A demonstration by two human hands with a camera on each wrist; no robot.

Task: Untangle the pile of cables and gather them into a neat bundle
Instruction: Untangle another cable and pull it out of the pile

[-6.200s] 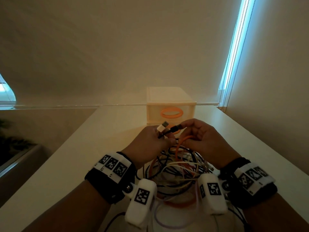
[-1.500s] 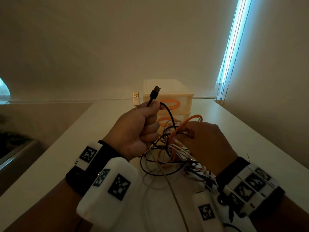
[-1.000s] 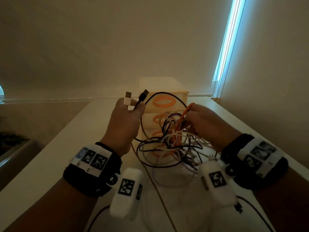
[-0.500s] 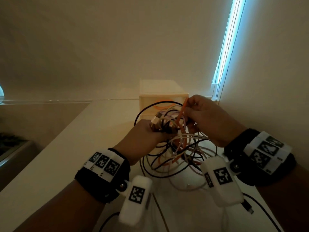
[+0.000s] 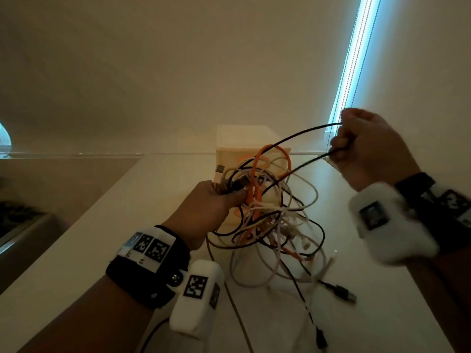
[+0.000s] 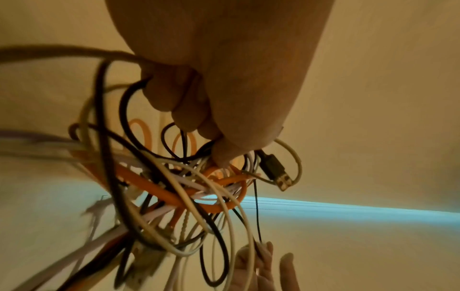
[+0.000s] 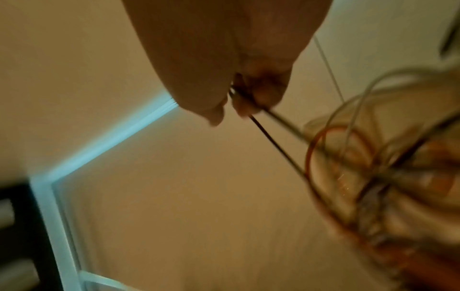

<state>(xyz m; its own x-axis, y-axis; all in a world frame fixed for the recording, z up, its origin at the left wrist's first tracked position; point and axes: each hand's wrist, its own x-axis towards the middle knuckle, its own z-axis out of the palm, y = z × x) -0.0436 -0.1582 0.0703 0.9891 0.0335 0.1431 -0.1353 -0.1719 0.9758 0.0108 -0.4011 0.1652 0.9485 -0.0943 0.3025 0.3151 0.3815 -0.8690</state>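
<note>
One tangle of cables (image 5: 270,212), black, white and orange, hangs above the table (image 5: 89,238) in front of the drawer box (image 5: 244,138). The left hand (image 5: 211,210) grips the tangle at its left side, fingers curled round several plug ends. The right hand (image 5: 367,149), up and right of the tangle, pinches one black cable (image 5: 300,135) drawn out as a loop. Two plugs lie on the table below the tangle.

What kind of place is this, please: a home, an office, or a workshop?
Probably a home or small office room: a pale table, a small drawer box against the wall, and a window blind with bead cords.
</note>
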